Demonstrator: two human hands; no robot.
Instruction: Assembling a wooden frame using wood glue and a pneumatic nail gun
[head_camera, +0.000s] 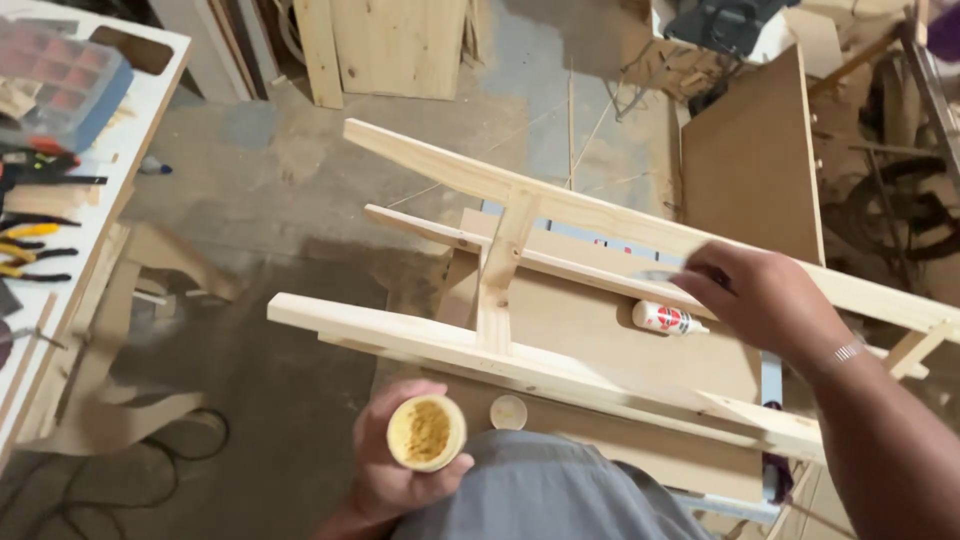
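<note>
soft, even indoor light, faint shadows, slight blur throughout, no glare.

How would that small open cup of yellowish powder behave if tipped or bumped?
The cup is probably light: the left hand grips it alone. It is open-topped, so its loose powder would likely spill when tilted. Being round, it may roll if laid down.

Gaps between frame rails (560, 205) open; crosspiece (497, 280), glue bottle (668, 319) obstruct.

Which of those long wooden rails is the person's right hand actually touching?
The far upper rail. The right hand rests on its lower end, above the glue bottle. The near rail lies untouched, closer to the left hand holding a small cup.
</note>
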